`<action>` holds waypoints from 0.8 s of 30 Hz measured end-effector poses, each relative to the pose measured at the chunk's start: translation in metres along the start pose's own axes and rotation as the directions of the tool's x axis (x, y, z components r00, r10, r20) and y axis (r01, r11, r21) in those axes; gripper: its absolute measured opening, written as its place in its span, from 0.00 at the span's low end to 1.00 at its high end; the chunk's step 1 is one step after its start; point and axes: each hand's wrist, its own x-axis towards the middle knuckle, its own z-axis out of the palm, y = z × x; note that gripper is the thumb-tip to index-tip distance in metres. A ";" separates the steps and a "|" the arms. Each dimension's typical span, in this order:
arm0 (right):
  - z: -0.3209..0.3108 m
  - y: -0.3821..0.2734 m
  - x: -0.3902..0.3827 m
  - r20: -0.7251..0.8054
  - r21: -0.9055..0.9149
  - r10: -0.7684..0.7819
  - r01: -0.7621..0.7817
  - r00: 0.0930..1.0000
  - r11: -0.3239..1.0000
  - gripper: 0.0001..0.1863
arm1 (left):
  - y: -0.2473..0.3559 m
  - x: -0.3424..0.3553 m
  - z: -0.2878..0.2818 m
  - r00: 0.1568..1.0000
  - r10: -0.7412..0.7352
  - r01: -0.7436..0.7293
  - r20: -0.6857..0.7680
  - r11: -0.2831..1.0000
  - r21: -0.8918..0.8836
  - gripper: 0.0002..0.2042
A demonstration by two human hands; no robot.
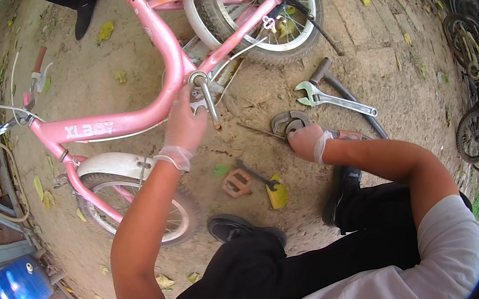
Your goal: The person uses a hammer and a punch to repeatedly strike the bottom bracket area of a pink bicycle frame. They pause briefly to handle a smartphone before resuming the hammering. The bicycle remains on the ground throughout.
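Observation:
A pink child's bicycle (109, 124) lies on its side on the ground before me. My left hand (185, 126), in a thin clear glove, is closed beside the silver crank arm (209, 105). A small silver metal piece (198, 104) shows at its fingers; its kind is unclear. My right hand (306, 142), gloved too, is low at the ground, fingers curled on dark round-jawed pliers (282, 121). What appears to be their orange-red handle (351, 135) shows behind the wrist. A thin rod (259, 130) lies by the jaws.
An adjustable wrench (335, 97) and a hammer (348, 94) lie right of my right hand. Nearer me are an orange pedal (236, 182), a dark spanner (258, 174) and a yellow leaf (277, 191). A blue barrel (21, 287) stands left; other bicycles (470, 64) line the right.

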 end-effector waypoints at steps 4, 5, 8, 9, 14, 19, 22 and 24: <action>0.009 -0.001 -0.006 -0.073 0.071 0.047 -0.042 0.996 0.997 0.11 | 0.012 0.000 -0.013 0.994 -0.104 0.106 0.020 0.978 -0.180 0.21; 0.005 0.000 -0.009 -0.053 0.086 0.069 -0.064 0.996 0.994 0.12 | 0.020 -0.007 -0.018 0.995 -0.094 0.096 0.019 0.982 -0.164 0.20; -0.024 0.004 -0.030 -0.094 0.327 0.032 0.000 0.995 0.945 0.14 | 0.053 -0.048 -0.025 0.996 0.066 -0.062 0.057 0.995 -0.074 0.19; -0.038 0.005 -0.038 -0.086 0.363 -0.014 0.045 0.996 0.931 0.15 | 0.066 -0.062 -0.025 0.982 0.139 -0.141 0.126 0.990 0.002 0.19; -0.126 0.010 -0.070 0.058 0.237 -0.169 0.151 0.984 0.960 0.15 | 0.121 -0.079 -0.030 0.628 0.463 -0.619 0.626 0.784 0.041 0.17; -0.160 0.010 -0.086 0.159 0.165 -0.215 0.189 0.964 0.968 0.20 | 0.164 -0.057 -0.041 0.443 0.054 -0.605 0.895 0.754 0.254 0.14; -0.162 0.015 -0.083 0.121 0.234 -0.221 0.188 0.968 0.954 0.24 | 0.170 -0.056 -0.036 0.595 0.217 -0.560 0.774 0.802 0.206 0.15; -0.169 0.017 -0.081 -0.041 0.249 -0.193 0.197 0.980 0.948 0.24 | 0.161 -0.066 -0.038 0.692 0.203 -0.485 0.693 0.842 0.236 0.18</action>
